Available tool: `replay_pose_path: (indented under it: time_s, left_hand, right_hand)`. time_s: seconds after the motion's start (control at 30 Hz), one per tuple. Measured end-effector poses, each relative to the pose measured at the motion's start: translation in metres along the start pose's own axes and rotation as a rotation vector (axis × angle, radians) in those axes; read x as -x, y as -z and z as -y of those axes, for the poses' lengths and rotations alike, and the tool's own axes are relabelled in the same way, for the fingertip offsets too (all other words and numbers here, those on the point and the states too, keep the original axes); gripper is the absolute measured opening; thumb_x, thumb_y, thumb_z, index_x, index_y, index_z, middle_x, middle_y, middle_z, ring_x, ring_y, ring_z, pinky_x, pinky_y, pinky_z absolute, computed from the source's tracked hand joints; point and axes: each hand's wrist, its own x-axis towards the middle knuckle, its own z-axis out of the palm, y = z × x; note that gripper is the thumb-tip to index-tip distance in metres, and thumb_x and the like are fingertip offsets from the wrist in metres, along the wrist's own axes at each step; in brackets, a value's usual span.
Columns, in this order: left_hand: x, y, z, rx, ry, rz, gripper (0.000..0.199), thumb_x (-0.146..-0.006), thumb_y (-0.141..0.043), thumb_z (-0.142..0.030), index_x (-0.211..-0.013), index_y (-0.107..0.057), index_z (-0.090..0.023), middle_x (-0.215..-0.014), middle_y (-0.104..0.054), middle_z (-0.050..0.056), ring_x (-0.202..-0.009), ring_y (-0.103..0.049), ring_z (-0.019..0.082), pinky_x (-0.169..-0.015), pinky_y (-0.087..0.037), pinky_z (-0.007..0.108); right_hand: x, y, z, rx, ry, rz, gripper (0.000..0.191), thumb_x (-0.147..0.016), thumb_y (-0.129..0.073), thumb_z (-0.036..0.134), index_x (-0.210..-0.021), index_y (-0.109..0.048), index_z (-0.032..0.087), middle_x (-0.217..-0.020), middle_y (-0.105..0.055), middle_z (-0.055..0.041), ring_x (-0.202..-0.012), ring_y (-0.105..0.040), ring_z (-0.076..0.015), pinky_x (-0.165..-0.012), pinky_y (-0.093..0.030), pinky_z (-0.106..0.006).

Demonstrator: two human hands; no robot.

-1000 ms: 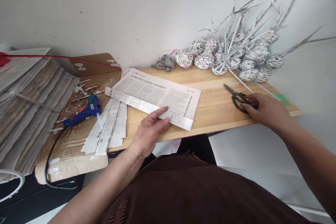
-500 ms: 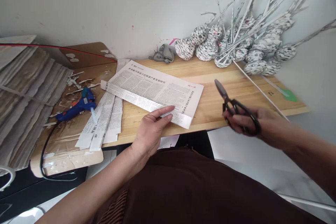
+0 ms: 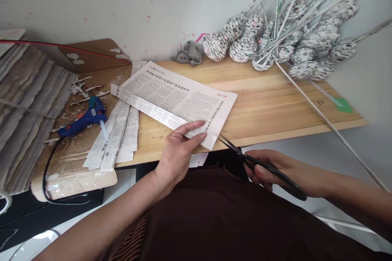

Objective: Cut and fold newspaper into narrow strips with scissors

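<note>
A folded newspaper sheet [image 3: 180, 96] lies slantwise on the wooden board, its near edge folded over in a narrow strip. My left hand [image 3: 180, 147] grips that folded edge near the sheet's right end, thumb and fingers on the paper. My right hand [image 3: 269, 169] holds black-handled scissors [image 3: 272, 170], blades slightly parted, with the tips at the paper's lower right edge by the fold. Several cut newspaper strips [image 3: 118, 134] lie beside the sheet on the left, partly under its left end.
A blue glue gun [image 3: 84, 120] with a black cable rests on cardboard [image 3: 76, 175] at left, beside a tall paper stack [image 3: 27, 110]. Woven paper gourds [image 3: 241, 47] with long stems and a grey cloth item [image 3: 188, 53] line the wall. A long thin rod [image 3: 330, 126] crosses the board's right side.
My right hand has brought the scissors down and left, from above the board to the paper's edge. My left hand still grips the fold. The view has shifted slightly.
</note>
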Motion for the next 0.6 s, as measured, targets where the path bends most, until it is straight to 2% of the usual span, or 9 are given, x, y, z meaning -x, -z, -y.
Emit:
replay_pose_path:
  time_s: [0.13,0.37,0.6]
  left_hand:
    - [0.003,0.000,0.000,0.001,0.050,0.027,0.060,-0.066,-0.091,-0.025,-0.121,-0.070,-0.017,-0.087,-0.077,0.005,-0.073,-0.073,0.018,-0.071,-0.061,0.031]
    - [0.007,0.001,0.002,-0.040,0.036,0.029,0.056,-0.063,-0.092,-0.023,-0.114,-0.069,-0.016,-0.070,-0.072,0.000,-0.059,-0.066,0.012,-0.058,-0.056,0.022]
    - [0.008,0.001,0.000,-0.001,0.051,0.076,0.060,-0.065,-0.091,-0.021,-0.120,-0.067,-0.019,-0.079,-0.076,0.003,-0.067,-0.071,0.017,-0.064,-0.058,0.028]
  right_hand:
    - [-0.010,-0.001,0.005,-0.015,-0.003,0.002,0.048,-0.088,-0.063,0.067,-0.085,-0.059,0.019,-0.081,-0.050,-0.0011,-0.071,-0.045,-0.0142,-0.060,-0.042,-0.026]
    - [-0.018,0.001,0.016,0.009,-0.075,-0.042,0.046,-0.083,-0.069,0.066,-0.088,-0.065,0.020,-0.077,-0.054,-0.0005,-0.065,-0.047,-0.0134,-0.054,-0.042,-0.025]
    - [-0.018,-0.002,0.020,0.044,-0.075,-0.037,0.051,-0.081,-0.069,0.069,-0.092,-0.067,0.019,-0.079,-0.056,-0.0021,-0.065,-0.047,-0.0141,-0.053,-0.042,-0.025]
